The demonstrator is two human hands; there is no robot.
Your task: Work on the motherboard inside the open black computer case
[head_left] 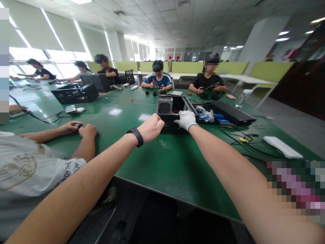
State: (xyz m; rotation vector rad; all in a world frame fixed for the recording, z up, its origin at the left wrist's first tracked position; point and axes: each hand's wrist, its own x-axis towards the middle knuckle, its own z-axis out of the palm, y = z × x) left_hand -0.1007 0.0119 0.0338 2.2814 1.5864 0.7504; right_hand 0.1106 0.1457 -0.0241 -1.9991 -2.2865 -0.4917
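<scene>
A black computer case [174, 128] lies in front of me on the green table, its upper side uncovered. Inside its left part sits a power supply [165, 105] with a round fan grille. My left hand [152, 128], bare with a dark band on the wrist, is closed at the case's near left corner; its fingertips are pinched together, and whatever they hold is hidden. My right hand [186, 119] wears a white glove. It grips the near right edge of the case, thumb pointing left and the other fingers over the rim, partly out of sight.
Right of the case lie blue-and-white gloves [206, 114], a long black panel [230, 113], loose cables [243, 144] and a white bar-shaped object [282, 147]. A clear bottle [243, 98] stands beyond. Close on my left, a co-worker's hands [78, 128] hold something small. Others sit across the table.
</scene>
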